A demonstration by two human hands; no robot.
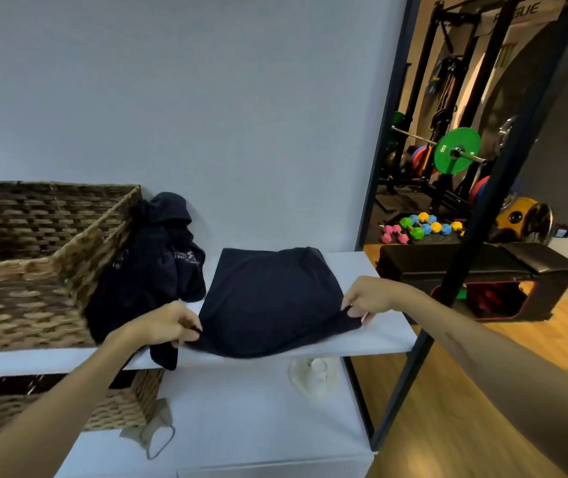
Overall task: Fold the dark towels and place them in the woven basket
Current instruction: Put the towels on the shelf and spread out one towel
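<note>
A single wide-angle camera sat on the person's head and looked forward and down from close range. It faced a white shelf (372, 336) set against a pale wall (206, 98), with both forearms reaching in from the bottom corners toward the middle of the frame. The lens bent straight lines near the edges. To the right the view ran past a black post (503, 167) into a gym room (448, 150) farther off. No second view was given.
</note>
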